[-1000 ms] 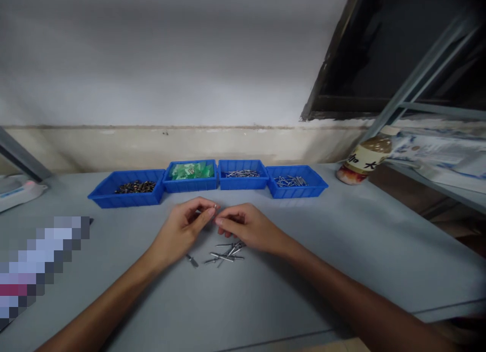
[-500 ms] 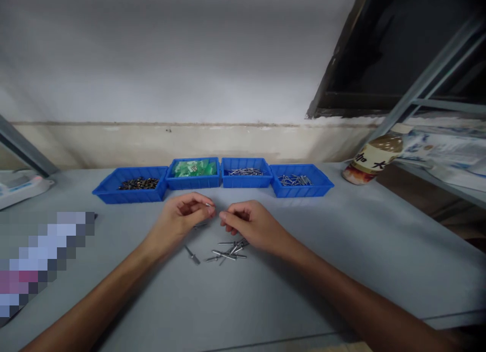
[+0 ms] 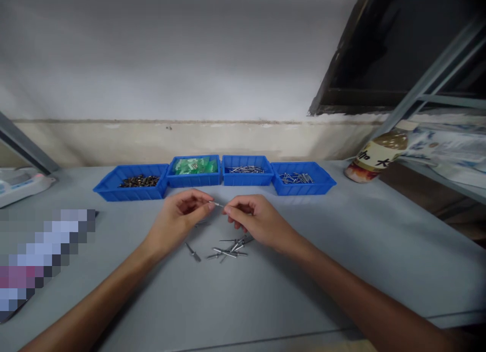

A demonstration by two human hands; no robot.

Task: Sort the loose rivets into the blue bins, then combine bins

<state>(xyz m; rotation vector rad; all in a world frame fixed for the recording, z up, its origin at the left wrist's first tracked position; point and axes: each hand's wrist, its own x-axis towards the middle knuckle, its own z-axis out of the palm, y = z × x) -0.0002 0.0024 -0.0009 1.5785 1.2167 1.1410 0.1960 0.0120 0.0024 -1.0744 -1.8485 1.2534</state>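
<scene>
Between my two hands a thin metal pin [image 3: 217,204] lies roughly level above the grey table. My left hand [image 3: 189,209] pinches its left end between thumb and fingers. The fingertips of my right hand [image 3: 246,214] close on its right end. Below the hands, several silvery rivet-like pins [image 3: 230,252] lie crossed in a loose pile. One separate pin [image 3: 193,253] rests to the left of that pile. Another small metal piece is partly hidden beneath my left hand.
Along the back stand blue bins: one with dark brassy parts [image 3: 131,194], one with green packets [image 3: 194,179], and two with metal pins [image 3: 246,178] [image 3: 304,187]. A bottle [image 3: 375,157] stands at the right. A blurred-out object [image 3: 49,256] lies at the left.
My right hand has shifted slightly right, and the gap between the hands is a little wider. The pin now shows spanning between the fingertips of both hands.
</scene>
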